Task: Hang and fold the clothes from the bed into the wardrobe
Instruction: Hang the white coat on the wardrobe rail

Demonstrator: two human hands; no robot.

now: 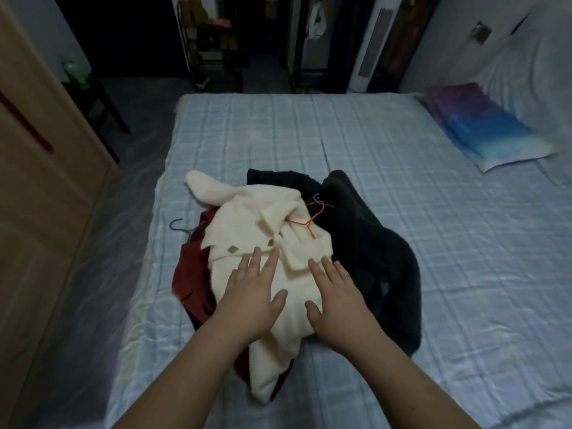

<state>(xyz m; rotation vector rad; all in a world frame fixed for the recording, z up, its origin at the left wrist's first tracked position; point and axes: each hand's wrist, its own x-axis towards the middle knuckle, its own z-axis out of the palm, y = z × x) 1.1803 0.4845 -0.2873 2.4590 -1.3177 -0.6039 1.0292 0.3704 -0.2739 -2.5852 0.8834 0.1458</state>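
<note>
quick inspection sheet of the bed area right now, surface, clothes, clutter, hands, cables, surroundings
surface: bed with pale checked cover, wrinkled
job's things: cream garment on top of pile; red garment beneath at left; dark garment at right; red hanger and purple hanger in the pile
clutter: colourful pillow at far right
hands: left hand and right hand flat on the cream garment, fingers straight
cables: nothing seen
surroundings: wooden door left; dark racks beyond the bed

pillow (483, 128) at bed's right edge; white tower fan (373, 44) behind.
</note>
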